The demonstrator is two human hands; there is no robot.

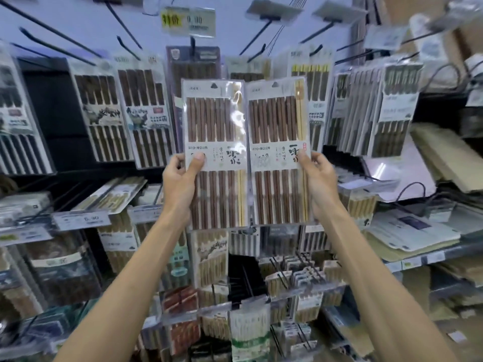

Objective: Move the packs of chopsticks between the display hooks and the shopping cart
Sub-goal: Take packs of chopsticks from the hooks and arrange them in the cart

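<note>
Left hand, right hand: fingers pinched on one pack apiece, crowded display hooks behind.

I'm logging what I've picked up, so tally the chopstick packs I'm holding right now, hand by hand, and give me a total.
Left pack, gripped by the left hand: 1
Right pack, gripped by the right hand: 1
Total: 2 packs held, side by side, both the same dark-wood design.

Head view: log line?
left hand: holds clear pack of brown wooden chopsticks | right hand: holds matching second pack | side by side
</note>
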